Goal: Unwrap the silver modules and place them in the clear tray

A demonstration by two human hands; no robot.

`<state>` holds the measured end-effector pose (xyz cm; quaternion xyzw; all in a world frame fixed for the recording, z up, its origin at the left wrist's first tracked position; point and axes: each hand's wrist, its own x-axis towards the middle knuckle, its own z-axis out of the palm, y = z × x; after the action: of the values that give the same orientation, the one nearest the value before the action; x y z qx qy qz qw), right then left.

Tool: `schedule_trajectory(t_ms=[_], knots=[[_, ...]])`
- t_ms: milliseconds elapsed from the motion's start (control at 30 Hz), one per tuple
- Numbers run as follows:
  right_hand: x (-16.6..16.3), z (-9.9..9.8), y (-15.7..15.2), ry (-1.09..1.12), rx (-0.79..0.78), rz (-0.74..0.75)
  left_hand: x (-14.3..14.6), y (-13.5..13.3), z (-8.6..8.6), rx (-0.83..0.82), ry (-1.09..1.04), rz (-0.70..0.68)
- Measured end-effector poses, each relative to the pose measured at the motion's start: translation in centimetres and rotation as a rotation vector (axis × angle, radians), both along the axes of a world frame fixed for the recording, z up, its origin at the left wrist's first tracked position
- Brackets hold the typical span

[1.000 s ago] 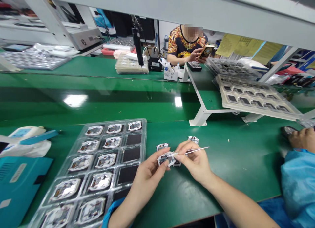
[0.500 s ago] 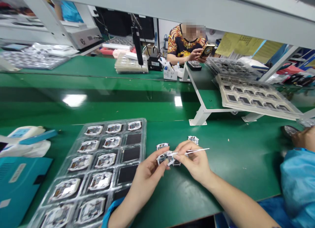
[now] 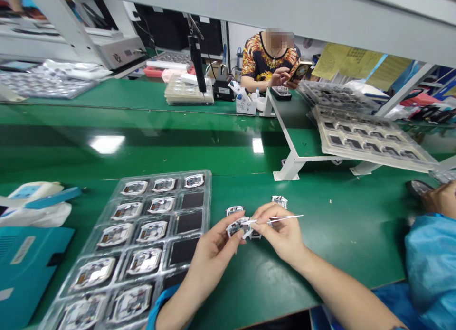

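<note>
My left hand pinches a small white-framed electronic part just above the green table. My right hand grips metal tweezers, whose tips touch the held part. Two more loose parts lie on the table behind my hands, one near my left fingers and one further right. A clear plastic tray to the left holds several of the same parts, with its right column of pockets mostly bare.
A teal box and a white device sit at the far left. A white bracket shelf carries stacked trays at the right. A co-worker's hand and blue sleeve are at the right edge. Another person sits across holding a phone.
My hands hold nearly the same pose; the view has shifted slightly. The person across has brought the other hand nearer the phone.
</note>
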<state>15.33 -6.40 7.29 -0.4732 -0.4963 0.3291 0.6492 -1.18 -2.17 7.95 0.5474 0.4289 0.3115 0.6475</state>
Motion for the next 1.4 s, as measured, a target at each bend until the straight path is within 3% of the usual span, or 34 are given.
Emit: schedule_trajectory(t_ms=[600,967,1200,1400], knots=[[0.2,0.2,-0.1,-0.062,-0.016,0.007,-0.1,0.0,-0.5,-0.009,-0.012,0.006],[-1.0,-0.1,-0.8,-0.043,-0.018,-0.021,0.1,0.1,-0.5,0.078,0.016,0.046],[-0.5,-0.1,-0.7,-0.066,0.009,-0.051,0.2,0.0,-0.2,-0.104,-0.070,0.053],[-0.1,0.0,-0.3,-0.013,-0.043,0.042,0.3,-0.1,0.2,-0.221,-0.159,0.040]])
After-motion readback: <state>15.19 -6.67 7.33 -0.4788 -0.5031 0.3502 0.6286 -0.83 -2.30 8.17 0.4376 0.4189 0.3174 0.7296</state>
